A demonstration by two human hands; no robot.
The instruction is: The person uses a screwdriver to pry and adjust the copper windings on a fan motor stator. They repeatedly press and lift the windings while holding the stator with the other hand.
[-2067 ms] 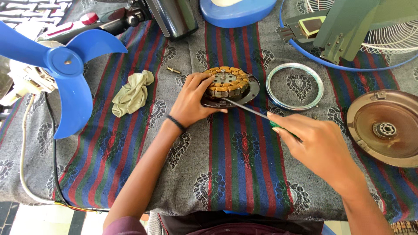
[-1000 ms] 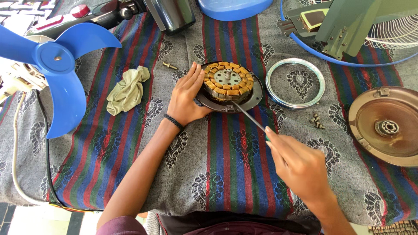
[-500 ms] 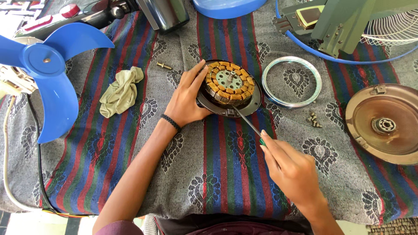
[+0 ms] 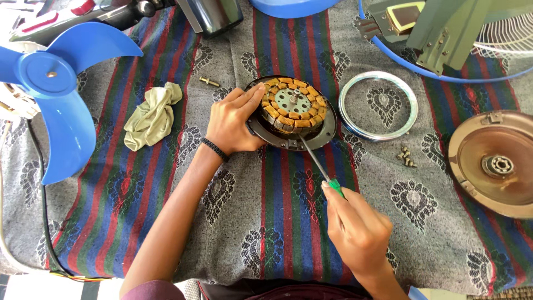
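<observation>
While my left hand (image 4: 233, 122) is clamped over the 9 o'clock edge of the fan motor stator (image 4: 292, 111), which sits near the middle of the striped cloth (image 4: 288, 222), my right hand (image 4: 358, 233) is closed around the green-handled screwdriver (image 4: 319, 166), tip at the stator's 6 o'clock rim. Risk as I judge it: the tip could slip off the rim and gouge the copper-coloured windings or jab my left fingers (image 4: 250, 97), since they lie close to the blade's line; too much prying could tip the stator off its dark base plate. Small screws (image 4: 406, 156) at 3 o'clock of the stator lie loose and could roll off if the cloth gets tugged; same for the brass bolt (image 4: 209, 82) at 10 o'clock. Metal ring (image 4: 378, 105) just right of the stator, round metal cover (image 4: 491, 164) far right, blue fan blade (image 4: 53, 94) far left, crumpled rag (image 4: 152, 115) at 9 o'clock. Labels: a small cream rectangular plate with dark border (image 4: 404, 16) on the green stand at 1 o'clock; no packages visible.
</observation>
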